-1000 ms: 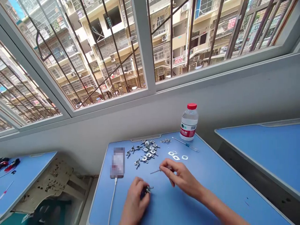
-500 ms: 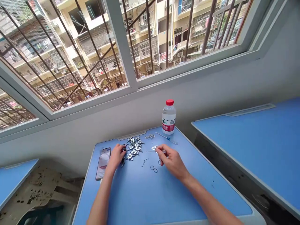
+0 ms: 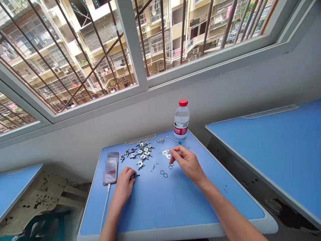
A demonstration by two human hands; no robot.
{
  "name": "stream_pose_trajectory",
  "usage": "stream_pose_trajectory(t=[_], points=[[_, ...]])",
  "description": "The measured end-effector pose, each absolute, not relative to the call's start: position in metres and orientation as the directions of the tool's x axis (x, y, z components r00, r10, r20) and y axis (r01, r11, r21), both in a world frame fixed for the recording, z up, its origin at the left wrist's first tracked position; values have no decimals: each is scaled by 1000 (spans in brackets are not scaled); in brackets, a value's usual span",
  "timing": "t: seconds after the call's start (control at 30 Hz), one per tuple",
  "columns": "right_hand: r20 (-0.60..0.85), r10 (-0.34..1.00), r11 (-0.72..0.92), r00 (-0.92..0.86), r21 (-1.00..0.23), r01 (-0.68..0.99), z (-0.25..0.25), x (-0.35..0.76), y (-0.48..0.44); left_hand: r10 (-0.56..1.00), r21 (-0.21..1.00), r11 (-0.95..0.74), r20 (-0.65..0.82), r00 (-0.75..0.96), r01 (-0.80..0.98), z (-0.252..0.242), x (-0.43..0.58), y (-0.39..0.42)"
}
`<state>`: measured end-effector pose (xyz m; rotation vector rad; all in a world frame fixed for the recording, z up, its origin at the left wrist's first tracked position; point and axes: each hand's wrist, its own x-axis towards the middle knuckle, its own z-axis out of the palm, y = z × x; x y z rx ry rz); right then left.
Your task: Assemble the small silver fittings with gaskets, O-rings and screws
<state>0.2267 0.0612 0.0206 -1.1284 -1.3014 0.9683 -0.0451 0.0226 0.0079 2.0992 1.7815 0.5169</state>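
Head view, left hand holding one metal fitting

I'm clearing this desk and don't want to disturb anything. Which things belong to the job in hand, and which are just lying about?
Job in hand: metal fitting in left hand; thin pin in right hand; pile of winged metal fittings; small rings; blue-handled screwdriver.
Lying about: phone, white charging cable, water bottle.

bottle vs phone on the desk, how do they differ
The bottle stands upright at the far edge; the phone lies flat by the left edge. The bottle is clear with a red cap; the phone has a white cable. Both sit on the blue desk.
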Motion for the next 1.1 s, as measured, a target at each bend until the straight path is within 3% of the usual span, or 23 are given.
stream_pose_trajectory(t=[0.23,0.33,0.63,0.83,1.1], points=[[94,991,111,90,-974,-197,15,236,74,943,657,-284,60,327,699,4,-16,-13],[81,995,92,59,-972,-217,12,236,77,924,677,-311,52,378,667,4,-3,-15],[215,965,174,150,-953,248,1,251,88,936,668,-297,63,345,682,5,-6,5],[223,975,178,15,-816,550,-2,249,85,957,629,-286,157,242,723,-13,-17,21],[170,977,203,-126,-588,783,1,232,102,964,615,-267,181,196,743,-25,-27,20]])
